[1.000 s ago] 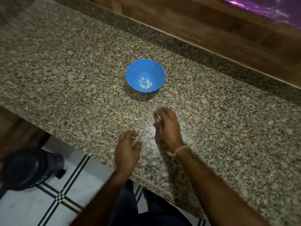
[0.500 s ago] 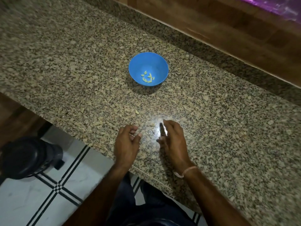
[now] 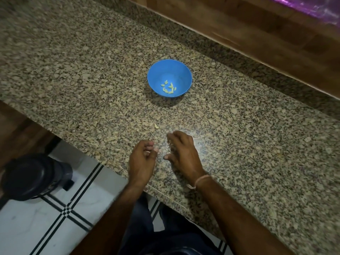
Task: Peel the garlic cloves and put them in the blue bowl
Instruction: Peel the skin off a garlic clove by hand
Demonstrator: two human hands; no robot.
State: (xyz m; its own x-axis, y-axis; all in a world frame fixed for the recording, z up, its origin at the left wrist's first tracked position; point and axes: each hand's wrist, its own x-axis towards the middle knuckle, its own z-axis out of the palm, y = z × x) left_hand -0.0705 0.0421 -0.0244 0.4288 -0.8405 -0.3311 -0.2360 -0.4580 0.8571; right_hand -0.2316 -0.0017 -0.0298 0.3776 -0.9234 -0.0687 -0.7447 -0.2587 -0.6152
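Garlic cloves (image 3: 168, 87), peeled and pale yellow, lie as a small heap in the bottom of the blue bowl (image 3: 184, 74), which stands on the speckled bench (image 3: 73, 70), well apart from both hands. Their number looks unchanged from a second ago, so nothing has gone in during this stretch. What has changed is the right hand (image 3: 184, 153): a second ago it was lifted with its fingers pointing up the bench, and now it has dropped nearer the bench edge, fingers loosely bent and spread, tips down at the surface beside a few pale scraps of skin (image 3: 167, 146); its grip is slack and holds nothing I can see. The left hand (image 3: 140, 160) has barely shifted, and its grip is curled, thumb tip close against the fingertips; whether a clove or a bit of skin is pinched there is too small to tell. One small loose piece (image 3: 156, 126) stays on the bench between the hands and the bowl, though I cannot tell whether it is a clove or peel. This reads as a pause between cloves, with peeling under way and that loose piece the likely next thing to deal with.
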